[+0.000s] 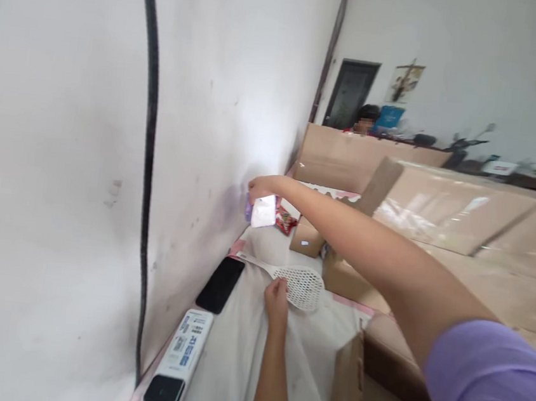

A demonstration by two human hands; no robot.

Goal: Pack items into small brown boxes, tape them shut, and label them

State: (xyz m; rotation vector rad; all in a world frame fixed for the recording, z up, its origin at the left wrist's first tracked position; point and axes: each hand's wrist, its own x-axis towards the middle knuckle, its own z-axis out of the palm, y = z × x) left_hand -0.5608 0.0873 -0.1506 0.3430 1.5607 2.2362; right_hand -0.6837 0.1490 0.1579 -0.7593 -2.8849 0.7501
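Observation:
Against the wall, my right hand (263, 188) is closed over the top of a white-and-purple packet (264, 211), whose exact kind I cannot make out. My left hand (278, 296) pinches the near edge of a white plastic skimmer (304, 286) with many holes. The skimmer lies across the pale cloth, its handle pointing left to the wall. Just right of the packet sits a red patterned packet (286, 220). A black phone (221, 284) rests below the skimmer's handle end.
A white power bank with a dark screen (179, 357) lies along the wall at the lower left. A small cardboard box (307, 238) and larger open cardboard boxes (348, 368) stand to the right. Behind a cardboard panel (349, 158) a person (367, 116) is partly visible. A black cable (151, 105) runs down the wall.

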